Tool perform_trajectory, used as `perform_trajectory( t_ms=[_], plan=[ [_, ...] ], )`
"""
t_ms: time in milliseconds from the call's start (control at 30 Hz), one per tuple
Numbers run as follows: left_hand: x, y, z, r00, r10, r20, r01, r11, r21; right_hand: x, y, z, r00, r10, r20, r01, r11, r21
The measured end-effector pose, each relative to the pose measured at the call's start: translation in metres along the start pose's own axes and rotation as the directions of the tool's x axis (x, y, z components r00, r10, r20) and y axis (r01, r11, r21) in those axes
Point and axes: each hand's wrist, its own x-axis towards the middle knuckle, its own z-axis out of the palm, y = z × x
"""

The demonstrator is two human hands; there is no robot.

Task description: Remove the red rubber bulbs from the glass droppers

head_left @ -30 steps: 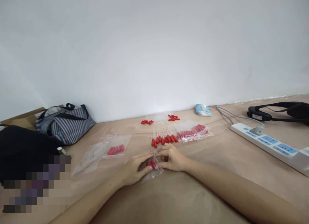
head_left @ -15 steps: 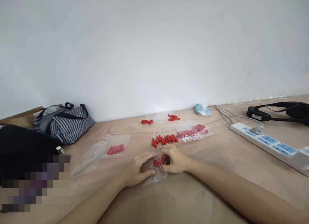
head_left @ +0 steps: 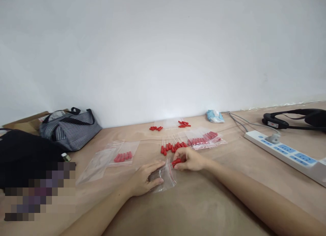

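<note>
My left hand [head_left: 146, 177] grips a clear zip bag [head_left: 166, 178], with its thumb and fingers spread along the two sides. The bag's mouth, edged with a red line, faces right. Pinched in my right hand [head_left: 189, 159] are a few red-headed sticks [head_left: 176, 162] at that mouth; their thin ends point toward the bag and are hard to make out. Just beyond my hands lies a loose row of red-headed sticks [head_left: 173, 148], thin ends away from me. Filled bags [head_left: 203, 139] overlap to the right of that row.
Left of my hands lie a bag with red pieces [head_left: 123, 157] and flat clear bags [head_left: 96, 164]. More red sticks [head_left: 183, 124] lie near the wall. A striped bag [head_left: 73, 131] stands at left; a blue packet [head_left: 215, 116], a power strip [head_left: 285, 151] and a black headset [head_left: 295, 119] are at right.
My right hand has moved slightly right and up. The red heads, earlier seen within the bag, are now outside its mouth in my right fingers. The left hand stays on the bag.
</note>
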Motion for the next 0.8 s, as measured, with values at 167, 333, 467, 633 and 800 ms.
perform_trajectory(
  t_ms=[167, 333, 467, 633, 800],
  plan=[
    [-0.002, 0.001, -0.005, 0.999, 0.033, 0.039, -0.033, 0.999, -0.006, -0.005, 0.003, -0.054, 0.988, 0.093, -0.127, -0.071, 0.983, 0.17],
    [-0.001, 0.012, -0.01, 0.984, 0.138, 0.114, -0.129, 0.988, -0.084, -0.003, 0.01, -0.083, 0.898, 0.026, -0.439, 0.054, 0.984, 0.169],
    [-0.001, 0.015, -0.006, 0.959, 0.196, 0.203, -0.184, 0.98, -0.074, 0.012, 0.017, -0.069, 0.787, -0.145, -0.6, 0.128, 0.989, -0.071],
    [-0.002, 0.016, -0.002, 0.966, 0.193, 0.172, -0.191, 0.981, -0.027, 0.033, 0.019, -0.033, 0.726, -0.454, -0.516, 0.125, 0.826, -0.55],
    [0.003, 0.001, -0.004, 0.972, -0.13, -0.198, 0.121, 0.991, -0.057, 0.045, 0.022, -0.012, 0.797, -0.504, -0.333, 0.067, 0.622, -0.78]
  ],
)
